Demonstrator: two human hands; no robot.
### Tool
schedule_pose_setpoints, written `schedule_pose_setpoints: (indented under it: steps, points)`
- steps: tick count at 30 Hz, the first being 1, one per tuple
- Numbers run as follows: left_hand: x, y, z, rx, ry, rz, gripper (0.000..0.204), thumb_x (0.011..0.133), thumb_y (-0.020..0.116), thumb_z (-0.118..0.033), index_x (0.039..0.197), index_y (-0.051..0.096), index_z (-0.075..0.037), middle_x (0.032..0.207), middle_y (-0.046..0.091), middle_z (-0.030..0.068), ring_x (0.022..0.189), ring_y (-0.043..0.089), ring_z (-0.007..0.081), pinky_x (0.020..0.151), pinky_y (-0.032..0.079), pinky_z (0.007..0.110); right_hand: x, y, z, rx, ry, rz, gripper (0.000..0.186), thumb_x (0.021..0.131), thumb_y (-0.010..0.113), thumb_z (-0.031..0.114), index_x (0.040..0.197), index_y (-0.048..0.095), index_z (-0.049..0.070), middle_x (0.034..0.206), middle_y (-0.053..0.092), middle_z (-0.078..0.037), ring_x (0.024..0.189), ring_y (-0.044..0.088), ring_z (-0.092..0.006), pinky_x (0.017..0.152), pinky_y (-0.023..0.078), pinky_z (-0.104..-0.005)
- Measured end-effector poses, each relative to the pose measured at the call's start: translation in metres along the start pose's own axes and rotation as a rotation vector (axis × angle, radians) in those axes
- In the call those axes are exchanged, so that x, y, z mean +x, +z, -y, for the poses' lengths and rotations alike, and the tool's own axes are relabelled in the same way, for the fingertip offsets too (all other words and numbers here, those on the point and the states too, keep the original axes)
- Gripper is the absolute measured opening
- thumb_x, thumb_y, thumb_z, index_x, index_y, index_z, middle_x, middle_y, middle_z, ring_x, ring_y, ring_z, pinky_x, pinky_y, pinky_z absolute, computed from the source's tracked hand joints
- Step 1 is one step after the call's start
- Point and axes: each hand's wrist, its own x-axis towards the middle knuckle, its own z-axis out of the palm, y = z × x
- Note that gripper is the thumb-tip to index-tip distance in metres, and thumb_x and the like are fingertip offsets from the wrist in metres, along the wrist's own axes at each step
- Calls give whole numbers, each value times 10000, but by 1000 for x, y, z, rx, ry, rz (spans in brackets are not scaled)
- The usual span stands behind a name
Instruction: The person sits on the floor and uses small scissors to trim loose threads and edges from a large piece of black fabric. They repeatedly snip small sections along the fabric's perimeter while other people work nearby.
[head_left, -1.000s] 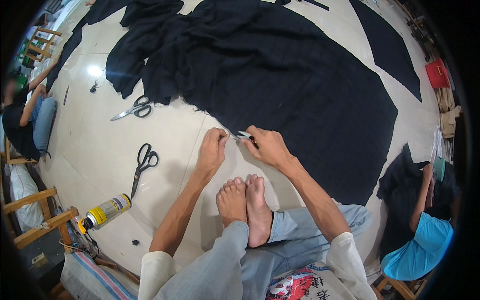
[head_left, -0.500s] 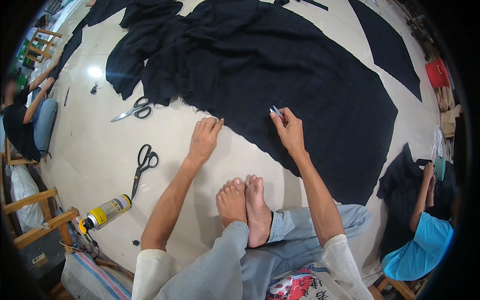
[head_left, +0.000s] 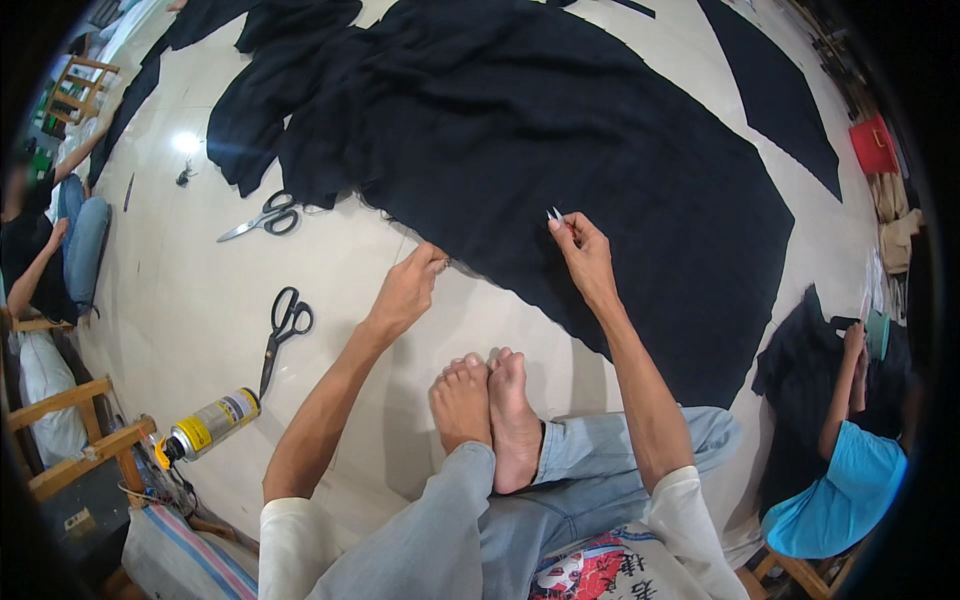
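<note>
A large piece of black fabric (head_left: 560,120) is spread over the floor in front of me, with folds bunched at its left part. My left hand (head_left: 408,290) pinches its near edge between thumb and fingertips, where the rim looks frayed. Above the middle of the fabric, my right hand (head_left: 585,258) grips a small pair of thread snips (head_left: 557,216). Their two pointed blades stick out past the fingers, slightly apart, and a bit of red shows in the palm.
Scissors with black handles (head_left: 270,218) and black shears (head_left: 282,328) lie left on the pale floor (head_left: 350,240). Beside them is a yellow-and-silver spray can (head_left: 215,422). Co-workers sit at the left (head_left: 40,240) and right (head_left: 840,490). A red bucket (head_left: 873,145) stands far right.
My left hand has drawn slightly toward me with the fabric edge. My right hand has shifted a little to the right with the snips. The left co-worker's arms have moved.
</note>
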Motion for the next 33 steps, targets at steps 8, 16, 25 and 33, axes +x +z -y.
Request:
schedule_pose_setpoints:
  steps: [8,16,25,33]
  points:
    - [-3,7,-5,-171,-217,-22,120,1102,485,-119,1093,530,-8,883,631,132,796,641,246,763,511,390,-43,51,44,-494,-583,312,265,952,727,264,999,641,18,814,713,-186,669,706,-384,588,539,-466]
    - [-5,13,-3,-233,-170,-75,117,1106,499,-125,1085,531,-14,880,625,107,760,617,201,733,510,358,-42,62,57,-589,-514,314,272,980,696,261,925,641,0,790,702,-197,643,684,-387,567,520,-466]
    - [-5,13,-6,-231,-148,-63,172,1128,476,-162,1097,541,-5,878,587,60,772,585,137,724,500,311,-33,62,59,-630,-551,394,257,978,669,250,924,673,-2,737,707,-204,644,705,-388,576,544,-476]
    - [-7,14,-2,-222,-132,-71,184,1132,461,-163,1095,543,-2,881,591,65,773,591,143,733,506,308,-34,57,63,-586,-561,393,245,966,684,232,891,678,0,715,703,-205,643,705,-385,573,540,-473]
